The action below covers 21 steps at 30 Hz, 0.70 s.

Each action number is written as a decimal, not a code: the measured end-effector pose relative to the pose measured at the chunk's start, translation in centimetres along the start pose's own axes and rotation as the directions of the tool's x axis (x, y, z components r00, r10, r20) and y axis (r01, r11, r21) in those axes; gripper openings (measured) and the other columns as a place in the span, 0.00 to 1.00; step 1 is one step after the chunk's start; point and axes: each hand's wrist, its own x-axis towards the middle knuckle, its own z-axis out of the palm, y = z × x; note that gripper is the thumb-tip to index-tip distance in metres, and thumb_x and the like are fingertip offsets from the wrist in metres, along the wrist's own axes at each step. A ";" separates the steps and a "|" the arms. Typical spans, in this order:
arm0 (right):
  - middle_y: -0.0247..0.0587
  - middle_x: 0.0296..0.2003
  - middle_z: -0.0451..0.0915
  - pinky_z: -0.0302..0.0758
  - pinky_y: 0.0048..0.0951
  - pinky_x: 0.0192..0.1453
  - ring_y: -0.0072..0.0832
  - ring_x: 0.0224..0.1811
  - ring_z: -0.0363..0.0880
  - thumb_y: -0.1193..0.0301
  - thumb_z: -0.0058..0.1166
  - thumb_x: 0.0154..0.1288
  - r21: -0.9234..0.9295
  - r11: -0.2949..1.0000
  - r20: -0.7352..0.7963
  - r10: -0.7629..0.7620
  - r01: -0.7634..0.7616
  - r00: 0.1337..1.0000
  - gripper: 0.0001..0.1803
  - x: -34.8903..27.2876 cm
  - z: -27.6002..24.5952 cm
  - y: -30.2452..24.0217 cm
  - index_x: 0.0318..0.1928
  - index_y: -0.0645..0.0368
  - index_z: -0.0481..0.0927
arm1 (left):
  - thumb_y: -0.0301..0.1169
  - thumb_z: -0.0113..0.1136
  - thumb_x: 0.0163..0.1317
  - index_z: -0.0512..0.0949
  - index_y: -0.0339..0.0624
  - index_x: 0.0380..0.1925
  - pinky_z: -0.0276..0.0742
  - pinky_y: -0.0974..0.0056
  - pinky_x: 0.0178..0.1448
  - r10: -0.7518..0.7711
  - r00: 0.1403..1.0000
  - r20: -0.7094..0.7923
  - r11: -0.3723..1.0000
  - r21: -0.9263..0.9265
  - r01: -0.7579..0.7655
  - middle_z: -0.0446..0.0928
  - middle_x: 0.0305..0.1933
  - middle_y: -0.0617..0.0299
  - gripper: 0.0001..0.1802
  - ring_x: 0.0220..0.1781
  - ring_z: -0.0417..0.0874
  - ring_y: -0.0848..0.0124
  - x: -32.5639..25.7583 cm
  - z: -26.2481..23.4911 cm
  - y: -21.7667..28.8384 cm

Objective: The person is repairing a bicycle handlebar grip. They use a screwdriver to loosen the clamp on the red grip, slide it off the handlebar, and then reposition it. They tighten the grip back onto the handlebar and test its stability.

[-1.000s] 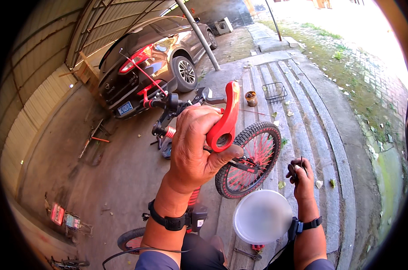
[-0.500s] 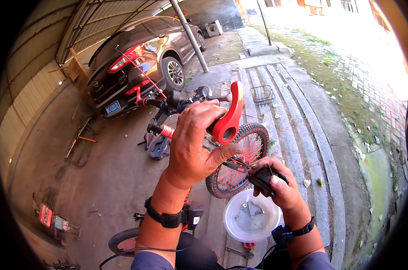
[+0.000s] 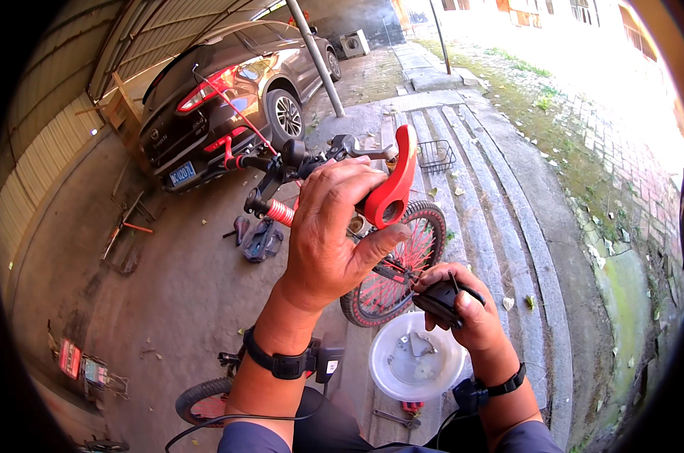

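Observation:
My left hand (image 3: 319, 238) is wrapped over the right end of a bicycle handlebar, its thumb pointing right. Beside those fingers a red bar end (image 3: 404, 170) with a round hole at its base sticks up from the bar. A grey metal lever (image 3: 372, 151) and other black fittings sit further along the handlebar. Lower right, my right hand (image 3: 476, 313) is closed around a black rounded part (image 3: 437, 300) with a thin dark piece sticking up; its exact kind I cannot make out. Behind the hands is the bicycle's wheel (image 3: 438, 226) with red spokes.
Below my right hand stands a clear plastic tub (image 3: 374, 359) holding small metal pieces. A wrench (image 3: 396, 418) lies beside it. A wire basket (image 3: 436, 167) rests on the stone slabs further off. A dark car (image 3: 244, 83) is parked back left, near a metal post (image 3: 317, 64).
The whole view has shifted slightly, so the background sits a little further left and up. The black part looks slightly turned in my right hand; both holds are the same.

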 end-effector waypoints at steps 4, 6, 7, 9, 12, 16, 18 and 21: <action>0.43 0.39 0.80 0.80 0.27 0.35 0.26 0.34 0.81 0.45 0.59 0.64 0.016 1.000 0.003 -0.008 0.008 1.000 0.34 0.0 0.1 -0.2 0.52 0.66 0.76 | 0.52 0.72 0.58 0.76 0.36 0.52 0.76 0.51 0.63 0.014 1.000 -0.004 0.999 0.040 -0.014 0.79 0.52 0.49 0.33 0.58 0.81 0.51 0.2 -0.1 0.2; 0.44 0.39 0.80 0.80 0.27 0.34 0.26 0.33 0.81 0.44 0.59 0.64 0.028 1.000 -0.006 -0.002 0.002 1.000 0.35 0.0 0.3 -0.1 0.52 0.66 0.76 | 0.50 0.72 0.58 0.76 0.38 0.51 0.73 0.49 0.63 0.012 0.999 -0.034 1.000 -0.002 -0.012 0.79 0.50 0.51 0.31 0.56 0.80 0.51 0.1 0.2 0.2; 0.44 0.39 0.81 0.79 0.26 0.33 0.26 0.32 0.81 0.44 0.59 0.64 0.034 0.999 -0.015 0.002 -0.002 1.000 0.35 0.0 0.4 0.0 0.52 0.67 0.76 | 0.49 0.72 0.58 0.76 0.39 0.51 0.72 0.48 0.63 0.011 0.999 -0.048 1.000 -0.023 -0.012 0.79 0.50 0.51 0.30 0.56 0.80 0.50 0.1 0.3 0.2; 0.44 0.38 0.81 0.77 0.24 0.32 0.25 0.30 0.81 0.43 0.59 0.64 0.043 0.999 -0.018 0.014 -0.014 1.000 0.36 0.0 0.5 0.0 0.52 0.67 0.76 | 0.49 0.72 0.58 0.76 0.39 0.51 0.72 0.47 0.63 0.015 0.999 -0.052 1.000 -0.017 -0.016 0.79 0.50 0.51 0.30 0.55 0.80 0.50 0.0 0.4 0.0; 0.44 0.36 0.81 0.74 0.22 0.29 0.24 0.27 0.79 0.42 0.58 0.64 0.057 0.998 -0.013 0.029 -0.028 1.000 0.37 0.1 0.5 0.2 0.52 0.67 0.76 | 0.50 0.72 0.57 0.77 0.38 0.51 0.75 0.49 0.62 0.028 0.998 -0.053 0.999 0.016 -0.027 0.79 0.50 0.51 0.32 0.56 0.81 0.51 0.0 0.4 -0.1; 0.45 0.35 0.82 0.72 0.22 0.27 0.22 0.24 0.77 0.41 0.57 0.64 0.061 0.998 -0.006 0.028 -0.027 1.000 0.38 0.4 1.2 0.0 0.52 0.68 0.77 | 0.50 0.72 0.57 0.77 0.37 0.51 0.76 0.50 0.61 0.039 0.997 -0.067 0.999 0.017 -0.038 0.79 0.50 0.51 0.32 0.56 0.81 0.51 0.0 0.3 0.0; 0.45 0.35 0.81 0.72 0.22 0.28 0.21 0.24 0.76 0.41 0.57 0.64 0.054 0.998 0.002 0.023 -0.023 1.000 0.38 0.6 1.5 -0.2 0.52 0.68 0.77 | 0.50 0.73 0.57 0.77 0.37 0.51 0.76 0.49 0.61 0.032 0.997 -0.070 0.999 -0.001 -0.032 0.79 0.50 0.51 0.32 0.55 0.81 0.51 0.0 0.3 0.0; 0.45 0.37 0.81 0.73 0.23 0.29 0.21 0.24 0.75 0.41 0.56 0.65 0.045 0.999 0.013 0.009 -0.009 1.000 0.38 0.8 1.8 -0.2 0.52 0.69 0.77 | 0.49 0.73 0.57 0.77 0.38 0.52 0.76 0.48 0.61 0.027 0.996 -0.086 0.999 -0.023 -0.030 0.79 0.49 0.51 0.31 0.54 0.81 0.51 -0.3 0.6 -0.1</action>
